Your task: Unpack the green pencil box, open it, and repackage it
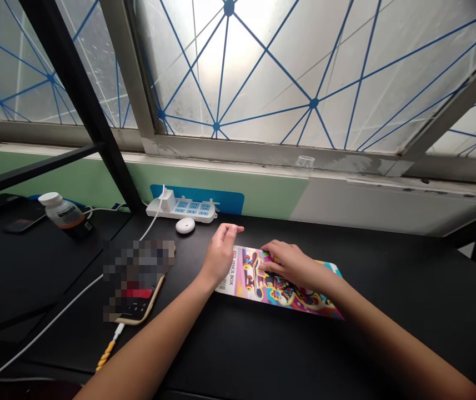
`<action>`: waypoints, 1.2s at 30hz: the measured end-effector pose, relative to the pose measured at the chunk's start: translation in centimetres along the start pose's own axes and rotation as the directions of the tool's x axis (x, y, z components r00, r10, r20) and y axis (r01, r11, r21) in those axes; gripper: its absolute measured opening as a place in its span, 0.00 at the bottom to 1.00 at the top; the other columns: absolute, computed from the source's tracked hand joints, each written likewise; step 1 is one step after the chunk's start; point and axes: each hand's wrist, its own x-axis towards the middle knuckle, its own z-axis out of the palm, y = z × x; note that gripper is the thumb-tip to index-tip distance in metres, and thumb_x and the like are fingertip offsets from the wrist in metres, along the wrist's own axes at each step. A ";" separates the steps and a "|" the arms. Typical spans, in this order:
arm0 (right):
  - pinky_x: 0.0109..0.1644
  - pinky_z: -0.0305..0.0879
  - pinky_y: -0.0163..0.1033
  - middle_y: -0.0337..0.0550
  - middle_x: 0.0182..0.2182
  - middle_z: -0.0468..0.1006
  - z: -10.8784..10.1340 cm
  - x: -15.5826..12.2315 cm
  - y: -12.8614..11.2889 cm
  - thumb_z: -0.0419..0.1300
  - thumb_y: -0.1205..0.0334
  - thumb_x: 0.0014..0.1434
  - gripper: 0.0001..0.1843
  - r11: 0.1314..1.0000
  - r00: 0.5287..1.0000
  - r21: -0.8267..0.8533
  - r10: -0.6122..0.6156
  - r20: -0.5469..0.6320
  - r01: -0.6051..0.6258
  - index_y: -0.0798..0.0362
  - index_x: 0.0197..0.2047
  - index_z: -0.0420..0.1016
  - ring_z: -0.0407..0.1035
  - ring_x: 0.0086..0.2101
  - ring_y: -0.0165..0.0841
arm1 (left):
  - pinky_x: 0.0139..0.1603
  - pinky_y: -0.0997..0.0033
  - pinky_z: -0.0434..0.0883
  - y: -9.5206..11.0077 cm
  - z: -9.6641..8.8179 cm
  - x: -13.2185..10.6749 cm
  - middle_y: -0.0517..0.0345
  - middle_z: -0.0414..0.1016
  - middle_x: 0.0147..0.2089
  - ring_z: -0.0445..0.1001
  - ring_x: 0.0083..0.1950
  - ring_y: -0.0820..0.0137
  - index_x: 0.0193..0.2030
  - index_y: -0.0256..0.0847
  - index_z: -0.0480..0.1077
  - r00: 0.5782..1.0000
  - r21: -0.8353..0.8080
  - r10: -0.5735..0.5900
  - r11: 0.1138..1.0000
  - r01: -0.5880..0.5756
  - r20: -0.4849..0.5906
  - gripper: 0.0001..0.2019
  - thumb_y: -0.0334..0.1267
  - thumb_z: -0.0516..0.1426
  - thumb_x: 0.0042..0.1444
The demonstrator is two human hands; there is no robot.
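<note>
The phone [138, 312] screen is pixelated; the right hand [292, 264] hides part of the pencil box [251, 280].

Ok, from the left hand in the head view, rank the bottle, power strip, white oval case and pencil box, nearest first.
1. pencil box: right at the left hand, its left end by the palm.
2. white oval case and power strip: just beyond the hand, to its left; too close to call.
3. bottle: far left of the desk.
</note>
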 end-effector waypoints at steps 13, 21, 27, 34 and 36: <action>0.49 0.70 0.46 0.48 0.50 0.79 -0.9 -5.5 7.7 0.62 0.39 0.57 0.26 0.982 0.976 0.167 0.113 -0.188 -0.082 0.47 0.52 0.73 0.74 0.46 0.45 | 0.62 0.45 0.61 0.0 0.5 -1.3 0.49 0.76 0.51 0.72 0.53 0.56 0.57 0.42 0.67 0.890 0.744 0.220 0.490 -0.454 0.398 0.19 0.46 0.59 0.63; 0.38 0.66 0.42 0.44 0.35 0.73 -1.0 -8.3 5.5 0.61 0.51 0.61 0.12 0.995 0.817 0.062 -0.032 -0.576 0.083 0.46 0.33 0.63 0.70 0.34 0.38 | 0.62 0.49 0.63 2.8 0.0 -2.4 0.54 0.76 0.40 0.72 0.44 0.61 0.37 0.42 0.68 0.771 0.748 0.483 0.303 -0.591 0.414 0.04 0.35 0.58 0.64; 0.33 0.63 0.39 0.43 0.35 0.68 -0.1 -8.5 3.7 0.54 0.68 0.58 0.06 0.979 0.909 -0.159 -0.176 -0.377 0.124 0.47 0.32 0.62 0.65 0.30 0.35 | 0.60 0.50 0.66 1.6 -0.6 -1.4 0.48 0.72 0.61 0.72 0.58 0.56 0.37 0.42 0.68 0.726 0.660 0.340 0.304 -0.687 0.598 0.09 0.23 0.56 0.57; 0.45 0.70 0.41 0.46 0.51 0.69 -0.6 -9.1 3.8 0.58 0.71 0.48 0.31 0.995 0.966 -0.001 -0.098 -0.240 0.101 0.45 0.56 0.65 0.72 0.43 0.39 | 0.44 0.59 0.71 2.1 -1.0 -1.0 0.53 0.78 0.42 0.75 0.43 0.59 0.40 0.42 0.69 0.741 0.590 0.273 0.466 -0.659 0.613 0.21 0.54 0.68 0.51; 0.53 0.68 0.42 0.47 0.58 0.65 -0.4 -9.2 3.9 0.59 0.72 0.46 0.41 0.994 0.976 0.010 -0.101 -0.194 0.105 0.44 0.64 0.60 0.70 0.51 0.42 | 0.42 0.62 0.71 1.8 -0.9 -1.0 0.53 0.78 0.42 0.75 0.42 0.61 0.44 0.42 0.70 0.759 0.584 0.265 0.507 -0.634 0.595 0.20 0.53 0.67 0.53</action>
